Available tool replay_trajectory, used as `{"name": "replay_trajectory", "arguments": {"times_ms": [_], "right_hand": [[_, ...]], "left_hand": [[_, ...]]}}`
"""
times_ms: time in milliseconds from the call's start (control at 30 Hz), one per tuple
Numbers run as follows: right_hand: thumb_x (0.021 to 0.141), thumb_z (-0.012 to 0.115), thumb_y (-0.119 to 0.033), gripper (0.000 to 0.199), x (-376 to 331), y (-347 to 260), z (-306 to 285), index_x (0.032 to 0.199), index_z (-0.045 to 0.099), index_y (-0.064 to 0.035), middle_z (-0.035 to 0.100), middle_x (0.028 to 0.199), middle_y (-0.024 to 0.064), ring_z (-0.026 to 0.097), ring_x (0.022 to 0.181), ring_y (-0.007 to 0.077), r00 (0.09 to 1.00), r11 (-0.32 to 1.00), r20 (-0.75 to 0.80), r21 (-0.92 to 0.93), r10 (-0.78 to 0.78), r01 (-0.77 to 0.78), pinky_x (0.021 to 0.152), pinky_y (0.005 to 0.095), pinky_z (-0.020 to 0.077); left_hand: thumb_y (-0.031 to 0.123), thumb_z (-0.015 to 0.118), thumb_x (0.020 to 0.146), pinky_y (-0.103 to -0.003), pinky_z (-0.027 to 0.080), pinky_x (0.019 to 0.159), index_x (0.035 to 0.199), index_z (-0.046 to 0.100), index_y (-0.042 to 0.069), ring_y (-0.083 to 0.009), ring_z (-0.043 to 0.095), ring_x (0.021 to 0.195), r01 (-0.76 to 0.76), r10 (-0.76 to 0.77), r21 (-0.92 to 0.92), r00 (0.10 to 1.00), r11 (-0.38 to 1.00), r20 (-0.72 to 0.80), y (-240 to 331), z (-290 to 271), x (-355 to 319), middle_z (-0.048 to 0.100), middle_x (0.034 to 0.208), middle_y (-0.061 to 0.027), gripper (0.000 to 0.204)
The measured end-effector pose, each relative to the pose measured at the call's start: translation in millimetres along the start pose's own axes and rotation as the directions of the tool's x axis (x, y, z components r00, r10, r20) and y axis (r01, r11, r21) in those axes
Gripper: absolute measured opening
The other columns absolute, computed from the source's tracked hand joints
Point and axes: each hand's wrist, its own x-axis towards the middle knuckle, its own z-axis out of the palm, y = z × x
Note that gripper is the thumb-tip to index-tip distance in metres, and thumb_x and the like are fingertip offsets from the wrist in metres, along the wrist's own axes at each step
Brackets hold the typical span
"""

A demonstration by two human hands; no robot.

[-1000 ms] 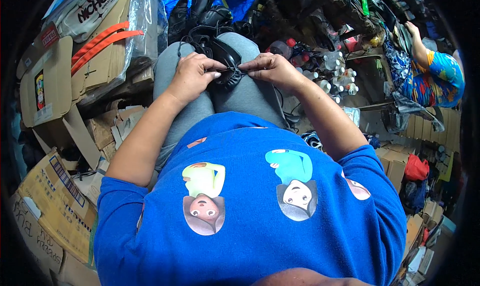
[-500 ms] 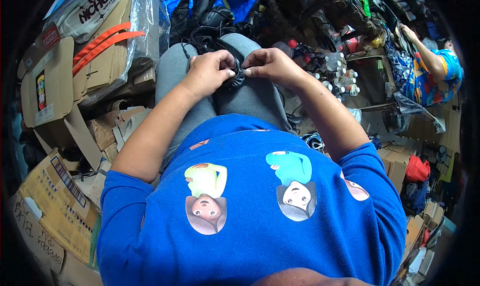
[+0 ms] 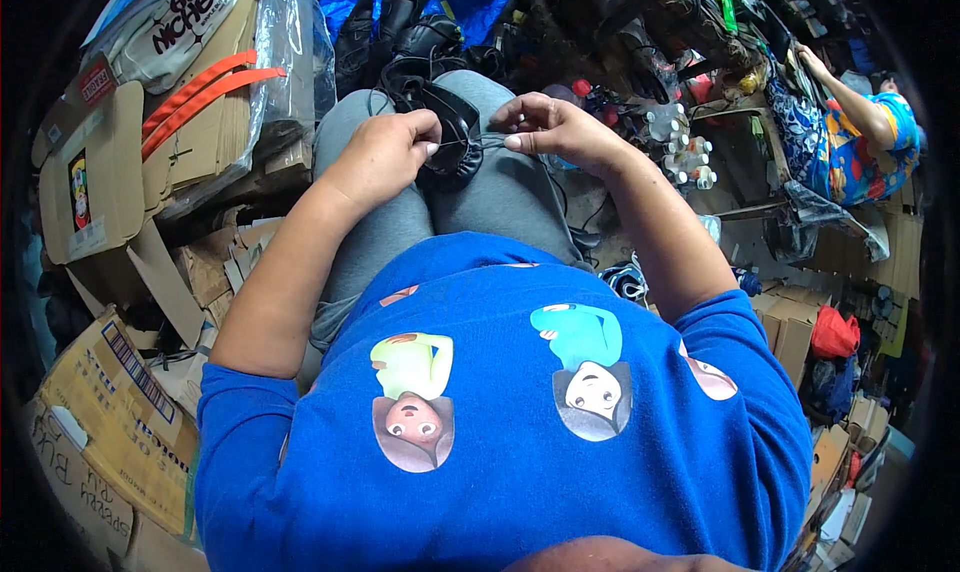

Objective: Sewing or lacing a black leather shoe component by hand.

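Now a black shoe (image 3: 448,137) is lying on the person's lap, across grey-trousered knees, w/ a thin thread (image 3: 470,144) stretching taut between both hands. Left hand (image 3: 385,152) is pinching the thread end, closed; right hand (image 3: 550,127) is pinching the other end, fingers closed too. Vs. a sec ago, the hands are pulling apart, so a stitch is prob. being drawn tight. Around them: cardboard boxes (image 3: 110,412) at left, more black shoes (image 3: 400,17) ahead, another person (image 3: 860,132) sitting far right.
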Motion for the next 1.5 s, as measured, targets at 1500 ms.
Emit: {"name": "replay_trajectory", "arguments": {"times_ms": [1500], "right_hand": [[0.082,0.069,-0.021,0.021,-48,-8,-67,0.089,0.062,-0.0025,0.06,0.076,0.0025,0.055,0.069,0.012,0.92,0.932,-0.387,0.304,-0.069,0.198,0.075,0.0259,0.0458]], "left_hand": [[0.009,0.06,0.086,-0.026,0.045,0.074,0.091,0.064,0.002,-0.0115,0.057,0.081,0.036,-0.257,-0.635,0.931,0.772,-0.26,-82,-92,-98,0.062,0.083,-0.0024,0.009]]}}
